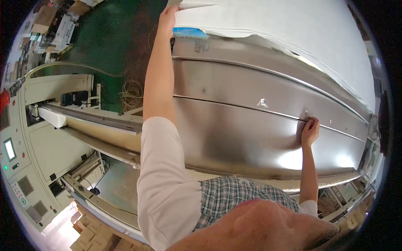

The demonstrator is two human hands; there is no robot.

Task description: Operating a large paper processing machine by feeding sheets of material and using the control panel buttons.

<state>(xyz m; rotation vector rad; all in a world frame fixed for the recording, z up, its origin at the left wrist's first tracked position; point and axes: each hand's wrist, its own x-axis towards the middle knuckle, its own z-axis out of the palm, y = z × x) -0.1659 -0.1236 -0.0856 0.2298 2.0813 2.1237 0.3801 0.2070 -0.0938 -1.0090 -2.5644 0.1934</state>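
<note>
My left arm reaches far forward, and my left hand (167, 20) is closed at the near left corner of a broad white sheet (272, 19), which looks like cloth or thin paper in layers. Just beside that hand, a blue piece (190, 32) shows from under the sheet's edge. Lower and to the right, my right hand (310, 133) rests against a shiny metal panel (234, 129), by a narrow seam. Its fingers are pinched together close to a small fitting (307, 113); what they hold, if anything, is hidden.
Several small fittings (263, 102) dot the metal. Cream machine cabinets (54, 138) with a lit screen (9, 149) stand at left, next to a long rail (96, 119). A coiled hose (131, 94) lies on the green floor (104, 37). Cardboard boxes (90, 234) are at lower left.
</note>
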